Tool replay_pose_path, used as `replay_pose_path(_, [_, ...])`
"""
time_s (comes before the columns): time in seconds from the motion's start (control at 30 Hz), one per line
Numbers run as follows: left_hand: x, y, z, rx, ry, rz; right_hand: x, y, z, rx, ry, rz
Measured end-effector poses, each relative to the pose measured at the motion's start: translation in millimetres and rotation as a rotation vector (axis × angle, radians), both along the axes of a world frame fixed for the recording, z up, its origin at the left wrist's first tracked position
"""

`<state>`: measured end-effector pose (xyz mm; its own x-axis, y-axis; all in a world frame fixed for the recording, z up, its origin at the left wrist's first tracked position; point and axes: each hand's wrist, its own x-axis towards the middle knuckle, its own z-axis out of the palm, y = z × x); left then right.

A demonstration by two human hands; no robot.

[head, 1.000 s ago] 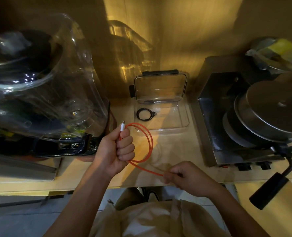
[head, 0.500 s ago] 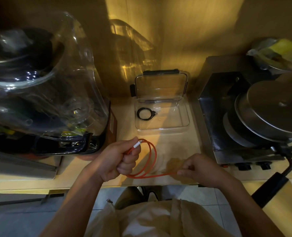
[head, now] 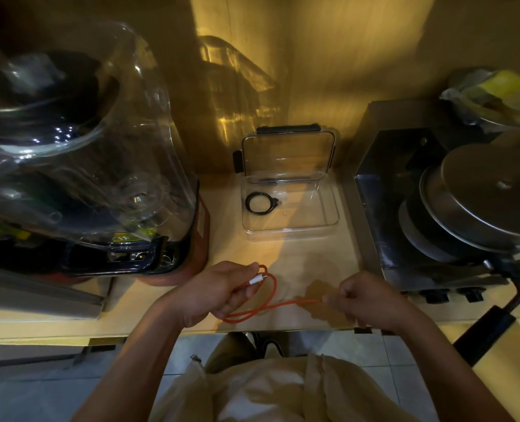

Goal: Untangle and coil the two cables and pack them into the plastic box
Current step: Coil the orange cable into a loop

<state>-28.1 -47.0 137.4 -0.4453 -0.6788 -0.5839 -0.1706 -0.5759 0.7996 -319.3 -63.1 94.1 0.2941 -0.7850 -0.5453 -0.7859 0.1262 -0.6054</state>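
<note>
My left hand (head: 219,292) grips loops of an orange cable (head: 270,304), and its white plug pokes out by the thumb. The free end of that cable runs right into my right hand (head: 365,301), which pinches it just above the counter's front edge. Behind both hands stands a clear plastic box (head: 331,222) with its lid propped open against the wall. A small coiled black cable (head: 260,203) lies inside the box at its left end.
A large blender under a clear cover (head: 79,153) fills the counter to the left. On the right sits a steel appliance (head: 453,208) with round plates and a black handle (head: 484,333) jutting over the front edge. The wooden counter (head: 307,263) lies between them.
Both hands have dropped toward the counter's front edge. The orange loops have flattened and the right hand has slid outward along the cable, pulling it taut.
</note>
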Motion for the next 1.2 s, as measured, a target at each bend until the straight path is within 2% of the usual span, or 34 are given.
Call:
replay_pose_path(0.17, [-4, 2, 1, -0.014, -0.116, -0.025, 11, 5, 14, 0.290, -0.244, -0.106])
replay_pose_path(0.33, [-8, 4, -1, -0.049, -0.126, -0.054, 25, 10, 12, 0.486, -0.501, -0.397])
replay_pose_path(0.47, [-11, 8, -6, -0.087, -0.125, -0.057, 37, 13, 12, 0.661, -0.802, -0.601])
replay_pose_path(0.57, [-16, 12, -10, -0.121, -0.119, -0.094, 46, 18, 14, 0.709, -0.989, -0.675])
replay_pose_path(0.7, [-24, 14, -13, -0.152, -0.124, -0.141, 55, 21, 18, 0.625, -1.136, -0.682])
replay_pose_path(0.97, [-38, 20, -21, -0.160, -0.100, -0.033, 62, 31, 28, 0.513, -1.114, -0.514])
replay_pose_path(1.2, [-54, 16, -21, -0.097, -0.058, 0.253, 79, 40, 38, 0.103, -0.852, -0.484])
